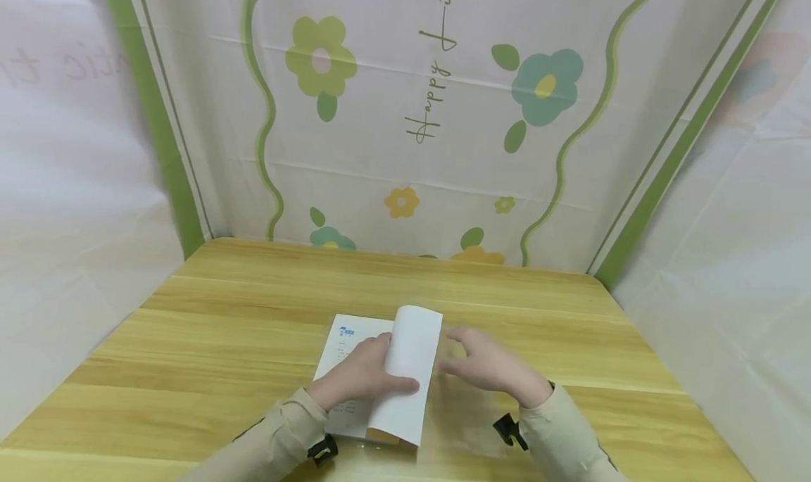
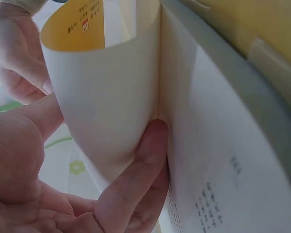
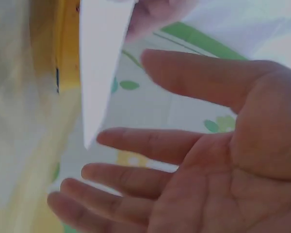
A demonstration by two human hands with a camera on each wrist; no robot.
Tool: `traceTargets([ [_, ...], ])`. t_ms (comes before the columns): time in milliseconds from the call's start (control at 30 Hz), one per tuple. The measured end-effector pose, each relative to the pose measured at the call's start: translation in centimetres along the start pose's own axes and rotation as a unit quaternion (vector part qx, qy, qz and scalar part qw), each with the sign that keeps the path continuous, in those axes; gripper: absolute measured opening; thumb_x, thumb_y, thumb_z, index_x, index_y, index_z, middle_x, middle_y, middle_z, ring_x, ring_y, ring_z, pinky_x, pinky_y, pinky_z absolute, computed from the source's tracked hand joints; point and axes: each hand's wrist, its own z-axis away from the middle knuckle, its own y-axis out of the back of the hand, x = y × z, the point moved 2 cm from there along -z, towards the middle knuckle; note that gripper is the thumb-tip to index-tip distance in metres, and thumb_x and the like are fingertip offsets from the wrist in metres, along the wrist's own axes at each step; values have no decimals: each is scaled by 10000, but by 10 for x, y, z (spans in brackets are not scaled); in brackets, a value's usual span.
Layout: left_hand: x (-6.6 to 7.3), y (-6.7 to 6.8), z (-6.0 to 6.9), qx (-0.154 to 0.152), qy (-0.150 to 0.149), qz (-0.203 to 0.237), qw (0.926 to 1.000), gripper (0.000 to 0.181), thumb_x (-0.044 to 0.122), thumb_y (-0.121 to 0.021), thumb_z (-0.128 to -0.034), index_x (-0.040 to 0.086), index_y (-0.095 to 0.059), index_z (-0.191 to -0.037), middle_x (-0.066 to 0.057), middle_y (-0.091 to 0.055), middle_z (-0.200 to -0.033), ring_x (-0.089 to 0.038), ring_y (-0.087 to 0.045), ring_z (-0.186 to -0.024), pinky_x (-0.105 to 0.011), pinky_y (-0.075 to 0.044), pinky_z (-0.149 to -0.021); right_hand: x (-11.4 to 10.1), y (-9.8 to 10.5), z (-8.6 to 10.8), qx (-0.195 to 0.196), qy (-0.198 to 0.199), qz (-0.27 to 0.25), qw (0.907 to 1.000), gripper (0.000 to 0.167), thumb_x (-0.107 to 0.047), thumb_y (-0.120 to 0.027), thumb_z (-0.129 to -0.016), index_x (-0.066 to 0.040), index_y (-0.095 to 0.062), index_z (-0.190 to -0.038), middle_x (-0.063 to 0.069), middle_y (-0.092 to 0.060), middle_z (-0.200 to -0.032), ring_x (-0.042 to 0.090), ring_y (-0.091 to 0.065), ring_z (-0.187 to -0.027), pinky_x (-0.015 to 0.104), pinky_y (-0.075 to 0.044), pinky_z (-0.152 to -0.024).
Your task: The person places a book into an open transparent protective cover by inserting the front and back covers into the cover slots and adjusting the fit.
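Observation:
An open book point(image 1: 338, 348) with a printed page on its left side lies on the table. My left hand point(image 1: 357, 376) pinches a white leaf point(image 1: 412, 355) of it, thumb on the outer face and fingers behind. In the left wrist view, the leaf point(image 2: 97, 87) curves over between thumb and fingers, and a yellow printed side point(image 2: 72, 31) shows inside the curl. Just right of the leaf is my right hand point(image 1: 484, 366), holding nothing. Its fingers are spread in the right wrist view, with the index fingertip point(image 3: 109, 136) close to the leaf's corner; contact cannot be told.
Clear, see-through plastic point(image 1: 469, 422) lies on the wooden table point(image 1: 209, 369) below my right hand. White cloth point(image 1: 393, 144) with flowers and green lines hangs behind the table, with more cloth on both sides.

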Motion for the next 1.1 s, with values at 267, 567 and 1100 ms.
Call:
traceTargets([
  [267, -2, -2, 1, 227, 196, -428, 9986, 835, 387, -870, -719, -100, -487, -1280, -95, -558, -938, -212, -551, -818, -364, -520, -654, 9, -3, -3, -16, -592, 927, 9939, 693, -129, -829, -750, 138, -526, -1313, 367, -436, -1372, 481, -441, -1262, 561, -367, -1042],
  [567, 0, -3, 1, 335, 209, -503, 9980, 867, 400, -878, -706, -108, -485, -1289, -106, -570, -958, -215, -555, -833, -379, -527, -683, 29, -15, -6, -809, -816, 1503, 9819, 1170, -232, -966, -560, 120, -311, -1463, 341, -157, -1539, 552, -163, -1380, 634, -207, -1093],
  [1100, 1, -5, 2, 439, 190, -494, 9976, 927, 417, -849, -746, -112, -417, -1373, -180, -570, -1067, -251, -549, -906, -428, -517, -740, 56, -24, -17, -1472, -470, 1322, 9791, 1292, -425, -939, -538, 38, -248, -1526, 197, -148, -1599, 397, -106, -1452, 560, -187, -1132],
])
